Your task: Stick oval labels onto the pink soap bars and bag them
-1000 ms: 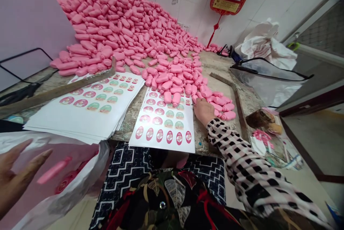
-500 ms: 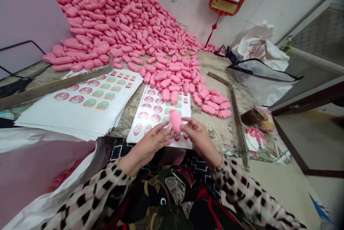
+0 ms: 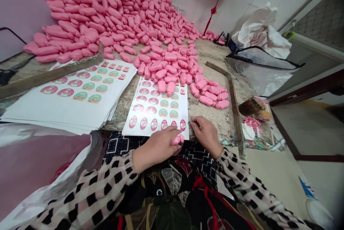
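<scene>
My left hand (image 3: 161,144) is closed round a small pink plastic bottle (image 3: 177,139) at the table's front edge. Its index finger stretches over the sticker sheet (image 3: 163,102), close to the bottom row of oval stickers. Much of that bottle is hidden by the fingers. Just off the sheet's right edge, my right hand (image 3: 206,132) has thumb and index finger brought together beside the last oval sticker (image 3: 183,125). Whatever lies between those fingertips is too small to make out. Pink and green stickers cover the sheet, and loose bottles lie over its top end.
A huge heap of pink bottles (image 3: 115,11) fills the table's back left. To the left lies a stack of sticker sheets (image 3: 56,109) under a wooden strip (image 3: 53,74). Another wooden strip (image 3: 234,104) runs along the right, beside a brown roll (image 3: 251,107).
The pink bottle went from between both hands down into my left hand, near the table edge. My right hand let go of it and now sits by the sheet's lower right corner.
</scene>
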A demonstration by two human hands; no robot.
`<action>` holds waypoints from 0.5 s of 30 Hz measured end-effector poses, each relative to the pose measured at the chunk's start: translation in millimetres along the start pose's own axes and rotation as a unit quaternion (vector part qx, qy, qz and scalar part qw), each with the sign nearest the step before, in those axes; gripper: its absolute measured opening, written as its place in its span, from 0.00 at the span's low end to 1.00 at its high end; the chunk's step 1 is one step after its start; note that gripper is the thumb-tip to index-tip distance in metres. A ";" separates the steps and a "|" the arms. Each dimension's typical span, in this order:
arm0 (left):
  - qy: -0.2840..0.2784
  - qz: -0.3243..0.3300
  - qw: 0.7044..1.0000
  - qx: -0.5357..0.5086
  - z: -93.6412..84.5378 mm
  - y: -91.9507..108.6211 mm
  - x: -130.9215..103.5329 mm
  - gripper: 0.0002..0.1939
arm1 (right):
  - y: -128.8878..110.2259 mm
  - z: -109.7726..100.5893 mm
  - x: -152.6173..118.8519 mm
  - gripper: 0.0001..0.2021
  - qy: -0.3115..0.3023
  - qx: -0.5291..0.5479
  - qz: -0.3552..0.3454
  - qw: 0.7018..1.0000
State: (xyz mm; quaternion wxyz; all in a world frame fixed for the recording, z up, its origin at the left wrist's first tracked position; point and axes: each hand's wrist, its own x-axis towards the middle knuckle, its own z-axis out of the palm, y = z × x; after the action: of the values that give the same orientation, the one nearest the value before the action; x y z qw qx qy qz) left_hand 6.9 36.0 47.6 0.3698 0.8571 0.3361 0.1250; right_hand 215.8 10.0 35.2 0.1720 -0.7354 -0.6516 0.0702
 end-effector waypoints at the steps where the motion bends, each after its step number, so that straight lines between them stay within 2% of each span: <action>1: -0.016 0.001 0.999 0.045 2.9 2.0 2.2 0.23 | -1.4 1.3 0.7 0.08 -0.001 -0.009 -0.007 1.000; 3: -0.036 -0.006 0.992 0.118 7.3 5.1 6.3 0.27 | -3.5 3.1 1.5 0.08 -0.001 -0.019 -0.018 1.000; 7: -0.066 -0.015 0.976 0.207 12.0 7.8 11.0 0.26 | -1.4 3.7 4.4 0.08 -0.005 -0.038 -0.035 0.999; 15: -0.072 -0.032 0.961 0.265 21.6 9.5 8.5 0.28 | 7.5 2.3 11.4 0.08 -0.036 -0.026 -0.064 0.997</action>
State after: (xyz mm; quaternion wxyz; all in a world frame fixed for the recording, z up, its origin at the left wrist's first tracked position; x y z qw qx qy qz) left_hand 27.8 25.1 39.2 0.1568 0.9201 0.3564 -0.0426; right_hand 223.6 20.9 31.9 0.1335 -0.6936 -0.7046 0.0682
